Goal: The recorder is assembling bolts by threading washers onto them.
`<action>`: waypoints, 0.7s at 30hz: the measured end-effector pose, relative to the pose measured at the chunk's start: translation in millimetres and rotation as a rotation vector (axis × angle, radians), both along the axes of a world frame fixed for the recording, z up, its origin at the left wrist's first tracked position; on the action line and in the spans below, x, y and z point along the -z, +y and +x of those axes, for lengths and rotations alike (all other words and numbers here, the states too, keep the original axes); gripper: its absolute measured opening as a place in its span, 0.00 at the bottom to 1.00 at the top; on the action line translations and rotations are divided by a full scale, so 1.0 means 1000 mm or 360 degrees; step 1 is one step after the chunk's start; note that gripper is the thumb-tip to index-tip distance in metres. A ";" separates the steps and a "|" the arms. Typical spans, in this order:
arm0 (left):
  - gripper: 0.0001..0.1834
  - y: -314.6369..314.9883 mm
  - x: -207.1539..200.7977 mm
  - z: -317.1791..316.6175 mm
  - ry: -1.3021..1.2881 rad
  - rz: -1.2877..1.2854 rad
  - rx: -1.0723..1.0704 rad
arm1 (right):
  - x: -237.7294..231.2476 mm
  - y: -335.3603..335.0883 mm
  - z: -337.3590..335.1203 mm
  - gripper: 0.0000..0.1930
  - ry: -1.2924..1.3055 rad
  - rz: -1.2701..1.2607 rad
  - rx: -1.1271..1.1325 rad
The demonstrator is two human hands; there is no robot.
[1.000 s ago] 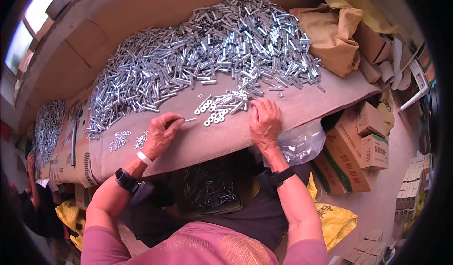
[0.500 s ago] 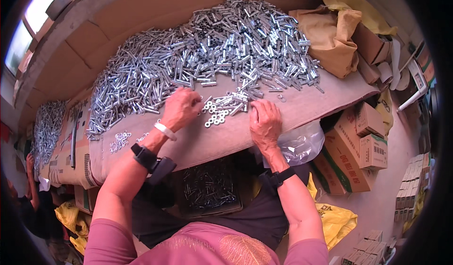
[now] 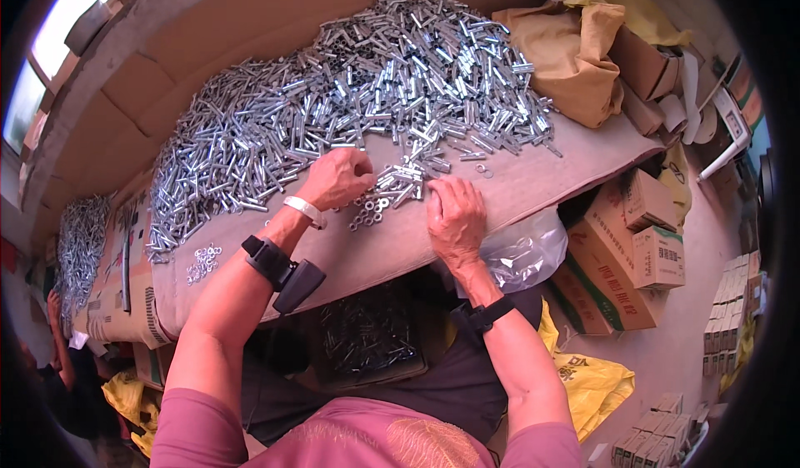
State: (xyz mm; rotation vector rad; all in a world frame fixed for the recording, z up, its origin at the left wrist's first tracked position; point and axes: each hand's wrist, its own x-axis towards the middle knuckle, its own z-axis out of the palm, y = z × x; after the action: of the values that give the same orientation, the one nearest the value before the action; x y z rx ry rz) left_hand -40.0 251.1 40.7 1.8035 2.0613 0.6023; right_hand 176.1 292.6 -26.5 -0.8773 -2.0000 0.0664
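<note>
My left hand (image 3: pixel 337 179) is over the bench, its fingers curled inward at the left side of a small cluster of silvery metal sleeves (image 3: pixel 407 180). Whatever its fingertips hold is hidden. My right hand (image 3: pixel 457 216) rests at the right side of that cluster, fingers bent and close together, and their tips are hard to see. Just below the cluster, between both hands, lie several small ring-shaped nuts (image 3: pixel 369 213). Behind them rises a large heap of the same kind of metal sleeves (image 3: pixel 358 93).
More loose rings (image 3: pixel 202 263) lie left of my left forearm. A clear plastic bag (image 3: pixel 527 251) hangs by the bench's front edge. Below is a dark tray of metal parts (image 3: pixel 367 335). Cartons (image 3: pixel 621 255) stand at right; another person's arm (image 3: pixel 57 326) shows far left.
My left hand has moved right and slightly away from me, closer to the sleeve cluster. My right hand stays beside the cluster. The whole view has shifted a little.
</note>
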 end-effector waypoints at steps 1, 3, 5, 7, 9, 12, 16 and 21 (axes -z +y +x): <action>0.15 0.005 0.003 -0.008 0.0004 -0.0049 0.0119 | 0.000 -0.001 -0.001 0.08 0.0005 -0.0001 -0.0008; 0.16 0.011 -0.001 -0.011 -0.0074 -0.0180 0.0225 | 0.000 -0.001 -0.001 0.08 0.0013 0.0001 -0.0013; 0.17 0.015 -0.002 -0.014 -0.0156 -0.0236 0.0266 | 0.000 -0.001 0.001 0.08 0.0005 -0.0035 -0.0005; 0.17 0.017 0.000 -0.015 -0.0289 -0.0335 0.0267 | 0.000 -0.002 0.001 0.08 0.0009 -0.0031 0.0001; 0.17 0.016 0.001 -0.015 -0.0203 -0.0334 0.0266 | 0.001 -0.002 0.000 0.08 0.0010 -0.0029 0.0006; 0.16 0.009 0.003 -0.008 -0.0159 -0.0285 0.0262 | 0.002 -0.001 0.000 0.08 0.0007 -0.0027 -0.0002; 0.10 -0.004 0.001 -0.011 -0.0330 0.0083 0.0022 | -0.001 -0.002 -0.001 0.07 0.0011 -0.0033 -0.0004; 0.27 -0.016 -0.019 -0.065 0.0734 0.0830 -0.0427 | -0.004 -0.003 -0.001 0.07 0.0021 -0.0018 -0.0013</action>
State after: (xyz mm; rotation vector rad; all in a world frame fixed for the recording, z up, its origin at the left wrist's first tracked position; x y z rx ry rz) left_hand -105.2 234.7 59.9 2.1129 2.6756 0.9414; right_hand 175.4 289.9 -22.4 -0.8739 -1.9928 0.0875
